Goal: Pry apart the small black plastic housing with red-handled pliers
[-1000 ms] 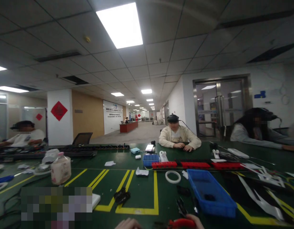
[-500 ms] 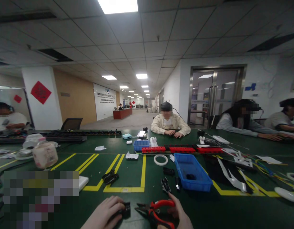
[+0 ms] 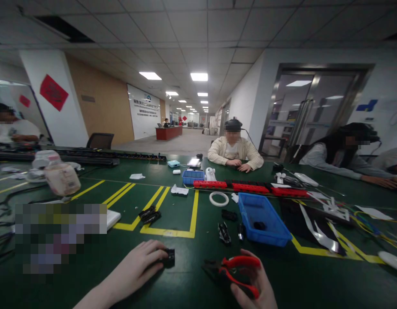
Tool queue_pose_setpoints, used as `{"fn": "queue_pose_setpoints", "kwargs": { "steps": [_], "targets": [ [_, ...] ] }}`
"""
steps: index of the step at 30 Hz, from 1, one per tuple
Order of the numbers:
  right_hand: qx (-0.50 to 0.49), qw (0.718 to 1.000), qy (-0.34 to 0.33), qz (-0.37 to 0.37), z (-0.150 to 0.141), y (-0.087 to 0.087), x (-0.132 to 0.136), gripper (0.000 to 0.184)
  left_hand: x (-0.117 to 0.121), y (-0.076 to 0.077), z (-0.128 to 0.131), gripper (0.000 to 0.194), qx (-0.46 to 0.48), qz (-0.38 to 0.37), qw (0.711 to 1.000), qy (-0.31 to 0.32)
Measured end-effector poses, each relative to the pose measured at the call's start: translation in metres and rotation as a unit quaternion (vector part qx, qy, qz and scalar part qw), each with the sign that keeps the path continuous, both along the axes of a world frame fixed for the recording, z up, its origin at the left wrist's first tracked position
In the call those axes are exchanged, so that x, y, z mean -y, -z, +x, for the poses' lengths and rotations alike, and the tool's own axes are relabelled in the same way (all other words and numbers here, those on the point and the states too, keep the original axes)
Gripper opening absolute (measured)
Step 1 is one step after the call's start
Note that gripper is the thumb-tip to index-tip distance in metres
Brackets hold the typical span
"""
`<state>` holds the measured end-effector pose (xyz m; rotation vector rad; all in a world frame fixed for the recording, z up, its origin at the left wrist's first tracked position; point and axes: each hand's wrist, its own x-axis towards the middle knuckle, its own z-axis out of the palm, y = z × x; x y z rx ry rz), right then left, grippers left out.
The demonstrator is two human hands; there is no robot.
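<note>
My left hand (image 3: pixel 138 266) rests on the green table (image 3: pixel 185 283), its fingers curled round a small black part (image 3: pixel 168 257). My right hand (image 3: pixel 256 285) grips red-handled pliers (image 3: pixel 235 270) whose dark jaws point left, toward the black part. A short gap separates the jaws from the part. More small black parts (image 3: pixel 224 232) lie just beyond, in front of a blue bin (image 3: pixel 264 219).
Yellow floor-style lines mark the table. A white ring (image 3: pixel 219 198), red strips (image 3: pixel 232 186), a small blue basket (image 3: pixel 192 176), white strips and cables at right, a jar (image 3: pixel 61 178) at left. People sit across and at both sides.
The camera has tilted down, bringing both hands fully into view. My left hand stays on the black part; my right hand with the pliers shifted slightly right.
</note>
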<state>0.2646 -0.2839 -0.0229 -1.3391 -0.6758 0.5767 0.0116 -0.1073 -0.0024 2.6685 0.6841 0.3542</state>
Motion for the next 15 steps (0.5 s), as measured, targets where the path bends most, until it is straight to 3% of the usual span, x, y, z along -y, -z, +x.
{"fn": "queue_pose_setpoints", "kwargs": {
  "steps": [4,10,15],
  "targets": [
    [-0.026,0.999,-0.010,0.025,-0.006,-0.011,0.003,0.063,0.003,-0.002,0.003,0.024,0.034,-0.019,0.999,-0.008],
    [-0.064,0.998,0.011,0.013,-0.001,-0.012,0.002,0.079,0.026,-0.009,0.010,0.019,0.065,-0.124,0.990,0.022],
    [-0.133,0.990,0.030,-0.020,0.001,-0.015,0.006,0.082,0.055,-0.006,0.017,0.051,0.088,-0.233,0.968,0.018]
  ]
}}
